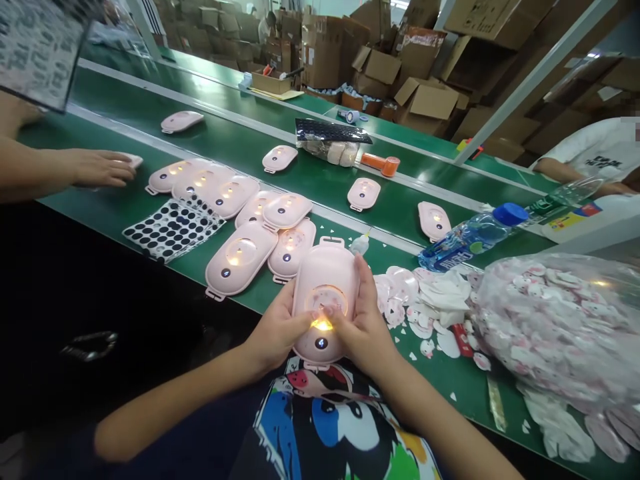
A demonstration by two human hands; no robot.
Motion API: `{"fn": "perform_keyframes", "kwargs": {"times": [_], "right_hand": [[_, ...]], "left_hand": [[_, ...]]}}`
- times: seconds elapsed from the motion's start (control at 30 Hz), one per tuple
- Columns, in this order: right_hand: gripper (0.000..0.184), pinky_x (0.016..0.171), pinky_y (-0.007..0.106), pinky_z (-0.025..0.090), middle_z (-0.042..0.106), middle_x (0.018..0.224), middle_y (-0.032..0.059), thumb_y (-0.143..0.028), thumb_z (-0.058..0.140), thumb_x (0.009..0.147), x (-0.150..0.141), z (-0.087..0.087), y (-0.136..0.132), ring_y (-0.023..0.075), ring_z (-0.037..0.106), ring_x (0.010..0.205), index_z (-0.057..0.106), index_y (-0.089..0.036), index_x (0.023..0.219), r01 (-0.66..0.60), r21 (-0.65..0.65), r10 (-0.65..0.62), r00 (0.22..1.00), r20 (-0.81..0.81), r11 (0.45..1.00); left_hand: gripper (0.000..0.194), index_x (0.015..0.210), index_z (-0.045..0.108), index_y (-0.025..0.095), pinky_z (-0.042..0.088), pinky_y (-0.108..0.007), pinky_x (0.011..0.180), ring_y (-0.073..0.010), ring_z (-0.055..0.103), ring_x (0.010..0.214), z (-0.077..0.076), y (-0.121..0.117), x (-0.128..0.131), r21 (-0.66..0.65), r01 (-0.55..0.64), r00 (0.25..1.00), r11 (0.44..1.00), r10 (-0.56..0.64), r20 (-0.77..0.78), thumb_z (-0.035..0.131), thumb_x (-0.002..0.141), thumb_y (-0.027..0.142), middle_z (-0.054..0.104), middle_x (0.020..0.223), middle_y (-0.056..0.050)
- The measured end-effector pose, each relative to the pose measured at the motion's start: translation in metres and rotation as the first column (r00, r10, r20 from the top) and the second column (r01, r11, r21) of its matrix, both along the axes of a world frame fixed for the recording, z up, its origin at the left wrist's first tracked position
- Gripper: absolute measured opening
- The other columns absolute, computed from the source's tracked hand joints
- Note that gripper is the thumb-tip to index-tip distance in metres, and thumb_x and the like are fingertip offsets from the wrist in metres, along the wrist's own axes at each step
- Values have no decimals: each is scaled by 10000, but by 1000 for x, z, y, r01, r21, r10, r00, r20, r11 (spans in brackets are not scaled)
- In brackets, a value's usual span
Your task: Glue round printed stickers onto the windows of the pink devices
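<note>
The middle of a pink oval plastic case [325, 270] is covered by the fingers of the left hand [280, 327] and the right hand [363, 327]; a clear plastic bag of pink-and-white cut pieces [555, 327] is cut off by the right edge, its contents blurred by the film; a black-patterned flat sheet [40, 50] is cut off at the upper left corner; a far figure [265, 27] at top centre is too small to be made out.

Factory room, contents: cardboard cartons [425, 67], open, stacked high, upper centre to upper R. White metal upright [535, 80], diagonal, upper R. Far green conveyor lane [215, 70], upper L to centre. Overhead lamp [400, 4], bright, top edge.
</note>
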State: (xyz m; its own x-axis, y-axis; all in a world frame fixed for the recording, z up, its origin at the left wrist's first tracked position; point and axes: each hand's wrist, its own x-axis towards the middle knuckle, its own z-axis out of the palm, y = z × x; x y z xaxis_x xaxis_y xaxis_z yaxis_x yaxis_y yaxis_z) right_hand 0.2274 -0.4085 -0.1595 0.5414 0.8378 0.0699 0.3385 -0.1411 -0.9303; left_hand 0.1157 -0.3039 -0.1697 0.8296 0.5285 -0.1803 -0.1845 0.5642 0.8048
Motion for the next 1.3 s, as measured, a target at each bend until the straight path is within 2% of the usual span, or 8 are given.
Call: {"fn": "perform_keyframes", "kwargs": {"times": [0.37, 0.47, 0.57, 0.73, 0.83, 0.93, 1.1, 1.3], "right_hand": [[777, 1128, 545, 366, 178, 1608, 75, -208, 506, 903, 1, -12, -6, 260, 327, 1432, 62, -366, 1521, 25, 58, -17, 991, -136, 998], [778, 1070, 498, 442, 243, 1578, 118, -224, 491, 910, 9, -16, -4, 243, 417, 1378, 21, -340, 1519, -15, 63, 17, 999, -40, 998], [802, 1030, 490, 459, 289, 1534, 161, -305, 505, 896, 39, -17, 7, 241, 493, 1299, -10, -300, 1511, 124, 58, -133, 969, 206, 991], [809, 1075, 713, 188, 205, 1542, 214, -422, 726, 692, 113, -29, 45, 412, 167, 1445, 380, -211, 1392, 365, -40, -323, 865, 384, 930], [515, 1014, 679, 317, 501, 1354, 185, -408, 737, 671, 132, -32, 63, 393, 395, 1327, 588, -203, 1119, 297, -102, -238, 892, 385, 949], [347, 876, 499, 497, 663, 1108, 126, -396, 631, 800, 126, -19, 60, 271, 626, 1025, 588, -192, 1078, 157, -78, -121, 931, 345, 985], [371, 827, 363, 511, 655, 1053, 49, -456, 702, 793, 96, 36, 14, 202, 633, 935, 564, -241, 1062, -40, 44, 20, 924, 383, 998], [280, 709, 300, 531, 679, 1009, 58, -435, 596, 914, 63, 81, -27, 194, 659, 869, 536, -240, 1106, -265, -171, 304, 622, 722, 949]], "left_hand": [[491, 1233, 579, 198, 548, -350, 836, -288, 673, 1030, -8, 1, 6, -20, 24, 999, 1000, -25, -22, 764, 780, 241, 710, 1142, -106], [445, 1178, 618, 185, 557, -344, 793, -273, 695, 949, -7, 5, 4, -38, 8, 999, 999, -10, -44, 773, 767, 253, 734, 1070, -102], [403, 1110, 644, 170, 563, -325, 769, -250, 705, 897, -6, 10, 1, -56, -42, 997, 998, 38, -67, 792, 741, 239, 747, 1021, -95], [457, 1156, 616, 173, 575, -332, 780, -234, 710, 884, -2, 13, -4, -105, -108, 991, 989, 99, -88, 792, 737, 213, 752, 1015, -89], [464, 1182, 601, 176, 575, -353, 799, -255, 711, 916, 1, 13, -6, -101, -76, 995, 992, 69, -69, 780, 757, 228, 749, 1034, -96], [448, 1189, 595, 185, 569, -354, 824, -251, 710, 931, 2, 16, -11, -82, -53, 998, 995, 49, -45, 769, 780, 240, 747, 1049, -94], [434, 1205, 589, 210, 568, -345, 817, -262, 697, 979, 1, 24, -21, -31, -27, 999, 999, 27, -18, 752, 804, 244, 735, 1101, -99], [465, 1245, 599, 241, 556, -325, 837, -270, 673, 1040, 0, 24, -21, 80, 31, 999, 996, -34, 31, 747, 804, 232, 710, 1170, -89]]}}
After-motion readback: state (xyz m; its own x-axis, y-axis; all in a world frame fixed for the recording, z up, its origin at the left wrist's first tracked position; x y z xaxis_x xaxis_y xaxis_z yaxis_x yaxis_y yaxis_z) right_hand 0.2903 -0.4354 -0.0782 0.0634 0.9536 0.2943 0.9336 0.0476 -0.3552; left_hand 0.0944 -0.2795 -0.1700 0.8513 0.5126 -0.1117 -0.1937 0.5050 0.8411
